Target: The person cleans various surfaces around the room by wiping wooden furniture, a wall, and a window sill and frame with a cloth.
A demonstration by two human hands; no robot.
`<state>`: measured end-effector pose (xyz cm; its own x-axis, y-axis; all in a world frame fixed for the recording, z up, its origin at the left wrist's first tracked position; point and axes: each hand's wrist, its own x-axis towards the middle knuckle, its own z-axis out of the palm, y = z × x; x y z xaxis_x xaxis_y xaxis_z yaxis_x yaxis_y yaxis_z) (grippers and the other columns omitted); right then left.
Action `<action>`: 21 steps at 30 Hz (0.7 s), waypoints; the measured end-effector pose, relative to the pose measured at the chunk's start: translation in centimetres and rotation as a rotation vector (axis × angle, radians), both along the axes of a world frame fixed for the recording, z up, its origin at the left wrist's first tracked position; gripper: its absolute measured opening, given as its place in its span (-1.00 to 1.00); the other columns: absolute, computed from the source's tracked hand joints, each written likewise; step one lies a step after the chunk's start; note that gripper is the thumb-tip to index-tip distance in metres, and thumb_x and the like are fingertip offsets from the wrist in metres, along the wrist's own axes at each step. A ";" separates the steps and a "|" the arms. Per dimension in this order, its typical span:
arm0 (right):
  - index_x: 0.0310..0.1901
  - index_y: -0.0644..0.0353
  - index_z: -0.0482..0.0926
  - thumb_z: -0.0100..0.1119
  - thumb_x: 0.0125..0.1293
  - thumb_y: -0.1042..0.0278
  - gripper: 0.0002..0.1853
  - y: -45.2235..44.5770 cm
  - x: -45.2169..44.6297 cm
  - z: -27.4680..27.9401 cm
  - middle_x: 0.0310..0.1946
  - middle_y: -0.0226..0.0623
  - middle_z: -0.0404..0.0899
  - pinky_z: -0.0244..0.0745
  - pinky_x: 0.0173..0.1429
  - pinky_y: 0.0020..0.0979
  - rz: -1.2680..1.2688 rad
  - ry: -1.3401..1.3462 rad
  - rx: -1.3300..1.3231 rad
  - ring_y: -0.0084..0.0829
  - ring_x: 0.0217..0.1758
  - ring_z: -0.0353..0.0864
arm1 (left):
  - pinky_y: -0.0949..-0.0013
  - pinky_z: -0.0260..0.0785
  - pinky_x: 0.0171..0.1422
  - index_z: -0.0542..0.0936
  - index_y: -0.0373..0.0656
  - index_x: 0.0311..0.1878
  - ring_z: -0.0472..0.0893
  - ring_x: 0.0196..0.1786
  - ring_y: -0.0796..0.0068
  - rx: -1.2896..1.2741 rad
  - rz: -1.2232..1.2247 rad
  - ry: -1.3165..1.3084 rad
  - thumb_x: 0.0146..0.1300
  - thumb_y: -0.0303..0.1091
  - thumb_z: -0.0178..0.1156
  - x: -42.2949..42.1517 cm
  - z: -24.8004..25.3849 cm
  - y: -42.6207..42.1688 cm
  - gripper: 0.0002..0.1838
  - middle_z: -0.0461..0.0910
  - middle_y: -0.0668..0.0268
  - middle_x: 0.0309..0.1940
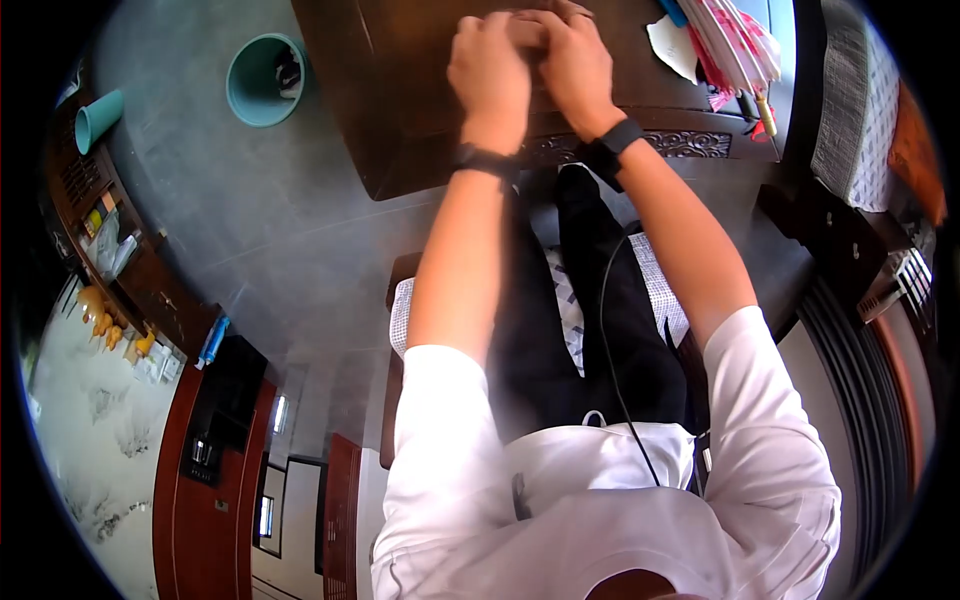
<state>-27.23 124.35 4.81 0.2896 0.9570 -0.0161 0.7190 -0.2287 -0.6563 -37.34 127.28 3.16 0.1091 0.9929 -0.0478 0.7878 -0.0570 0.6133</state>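
Both hands are together over the dark wooden table [420, 110], near the top edge of the view. My left hand [490, 75] is closed, its fingers curled toward the other hand. My right hand [578, 65] is closed too, its fingertips meeting the left ones. What lies between the fingers is hidden and too small to name. To the right of the hands, a folded pink and white item with a wooden handle [735, 50] lies on the table, beside a pale flat piece [672, 48].
A teal bin [240, 85] with dark and white scraps inside stands on the grey floor left of the table. Another teal container [98, 120] is farther left, by a wooden cabinet [165, 290]. A cushioned seat [850, 120] is at the right. A black cable [603, 310] hangs over my legs.
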 end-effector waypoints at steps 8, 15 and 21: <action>0.05 0.07 0.66 0.10 -0.11 0.82 -0.37 -9.6 2.4 -0.8 0.14 -0.10 0.53 0.45 0.29 -0.23 -0.046 0.016 -0.037 -0.02 0.25 0.47 | 0.09 0.49 -0.07 0.62 -0.04 -0.02 0.57 -0.04 0.04 -0.215 -0.120 -0.120 0.14 -0.56 0.14 1.5 1.7 -8.4 -0.66 0.53 0.18 -0.16; -0.03 0.01 0.66 0.18 0.07 0.55 -0.61 -10.6 -3.6 -0.8 -0.05 -0.17 0.56 0.54 0.06 -0.16 0.104 0.152 -0.010 -0.07 0.05 0.52 | 0.10 0.49 -0.05 0.61 0.00 0.04 0.60 -0.08 -0.01 -0.286 -0.027 0.080 0.08 -0.59 0.21 -5.3 3.1 -10.9 -0.58 0.54 0.23 -0.10; 0.00 0.02 0.66 0.23 0.02 0.57 -0.56 -11.3 0.4 -0.8 -0.07 -0.21 0.57 0.55 0.00 -0.17 0.067 0.100 -0.056 -0.08 -0.01 0.53 | 0.10 0.48 -0.01 0.60 -0.03 0.04 0.59 -0.05 -0.01 -0.296 -0.027 0.084 0.10 -0.62 0.18 -0.7 3.3 -11.0 -0.59 0.52 0.22 -0.10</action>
